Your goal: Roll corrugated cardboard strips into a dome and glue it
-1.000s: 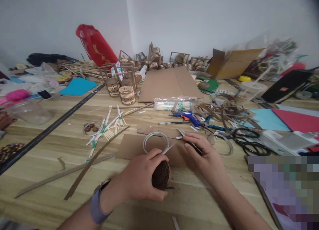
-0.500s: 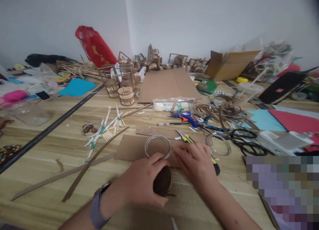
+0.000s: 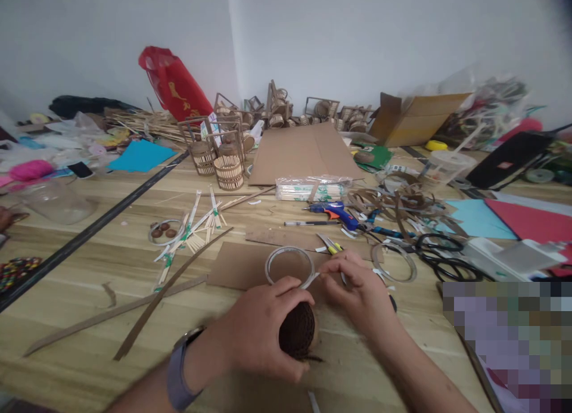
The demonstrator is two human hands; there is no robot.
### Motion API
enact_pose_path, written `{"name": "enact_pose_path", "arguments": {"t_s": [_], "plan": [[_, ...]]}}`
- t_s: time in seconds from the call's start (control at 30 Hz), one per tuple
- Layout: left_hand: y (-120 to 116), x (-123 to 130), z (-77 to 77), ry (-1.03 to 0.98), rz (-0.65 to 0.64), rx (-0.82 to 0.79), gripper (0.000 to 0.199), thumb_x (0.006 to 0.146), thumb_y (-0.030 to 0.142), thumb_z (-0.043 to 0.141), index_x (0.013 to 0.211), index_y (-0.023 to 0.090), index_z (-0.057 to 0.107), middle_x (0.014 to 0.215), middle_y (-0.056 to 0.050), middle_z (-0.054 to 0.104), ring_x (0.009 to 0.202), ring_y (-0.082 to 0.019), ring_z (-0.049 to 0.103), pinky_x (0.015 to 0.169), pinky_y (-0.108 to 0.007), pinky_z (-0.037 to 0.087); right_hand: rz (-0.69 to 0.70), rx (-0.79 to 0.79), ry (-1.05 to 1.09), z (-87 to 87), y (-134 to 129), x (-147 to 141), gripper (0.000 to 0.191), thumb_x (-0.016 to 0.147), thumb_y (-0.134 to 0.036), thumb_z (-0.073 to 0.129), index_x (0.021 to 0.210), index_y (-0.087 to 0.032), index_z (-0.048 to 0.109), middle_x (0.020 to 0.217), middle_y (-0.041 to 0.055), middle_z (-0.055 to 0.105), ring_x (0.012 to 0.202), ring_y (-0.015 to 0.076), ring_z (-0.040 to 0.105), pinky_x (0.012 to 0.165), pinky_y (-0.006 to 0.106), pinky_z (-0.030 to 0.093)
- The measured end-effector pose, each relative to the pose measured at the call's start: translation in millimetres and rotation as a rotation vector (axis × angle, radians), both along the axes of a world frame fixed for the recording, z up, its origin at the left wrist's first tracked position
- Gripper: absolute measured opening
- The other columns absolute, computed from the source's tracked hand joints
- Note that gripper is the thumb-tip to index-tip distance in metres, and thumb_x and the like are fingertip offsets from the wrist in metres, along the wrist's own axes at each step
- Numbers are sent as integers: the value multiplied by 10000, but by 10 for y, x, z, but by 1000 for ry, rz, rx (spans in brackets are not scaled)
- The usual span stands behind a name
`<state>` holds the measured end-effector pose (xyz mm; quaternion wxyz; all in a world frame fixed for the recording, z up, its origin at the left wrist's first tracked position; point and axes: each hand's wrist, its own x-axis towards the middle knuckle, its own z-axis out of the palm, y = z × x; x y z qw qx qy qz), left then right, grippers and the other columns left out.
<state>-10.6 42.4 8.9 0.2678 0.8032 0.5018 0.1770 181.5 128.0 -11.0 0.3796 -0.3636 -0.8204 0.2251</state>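
Observation:
My left hand (image 3: 263,326) wraps round a dark brown coiled, cup-like piece (image 3: 297,331), its dark inside facing me. A grey-white ring (image 3: 269,263) stands just beyond the fingers of that hand, seeming to touch them. To its right, my right hand (image 3: 357,288) is closed in a pinch on a small white strip (image 3: 316,277) close to the ring's edge. Under and behind these lies a flat cardboard piece (image 3: 227,264). A yellow cutter (image 3: 330,244) is partly hidden behind my right hand.
Brown strips (image 3: 172,288) lie at the left, near white sticks (image 3: 192,240). A blue glue gun (image 3: 335,213), another ring (image 3: 413,270) and black cables (image 3: 440,243) are to the right. Small baskets (image 3: 229,173) stand further back. Part of another person's hand (image 3: 6,217) shows at the left edge.
My left hand and the brown piece have shifted slightly right, with the ring. The white strip now shows at my right fingertips, and the right hand has turned a little.

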Motion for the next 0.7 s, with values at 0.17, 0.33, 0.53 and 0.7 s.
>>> {"name": "enact_pose_path", "arguments": {"t_s": [0.17,0.33,0.53,0.7], "plan": [[-18,-57,26,-109,13,-25,730,525,364,834,1183,262,533,1188,-46,575,1054,-286,597,952,-379,474,-210,-172,224,3,139,187,111,752,-279,603,666,-224,647,679,13,615,637,181,546,594,297,420],[55,-125,13,-104,162,-46,708,621,288,802,1261,241,502,1523,-132,243,1347,-367,364,1089,-470,353,-252,-293,411,3,149,274,165,802,-402,646,786,-238,660,803,20,619,739,188,566,667,304,436],[88,-86,10,-148,233,-25,714,634,313,810,1270,224,498,1445,-151,262,1295,-368,409,1060,-493,383,95,-702,682,41,-208,-68,231,677,-449,786,690,-236,697,757,12,568,714,173,537,636,281,453],[65,-70,13,-235,201,28,714,674,329,792,1297,243,453,1293,-115,410,1208,-312,477,1024,-451,421,233,-980,749,71,-338,-153,196,641,-404,829,684,-241,728,708,-7,555,665,149,518,629,266,435]]}}
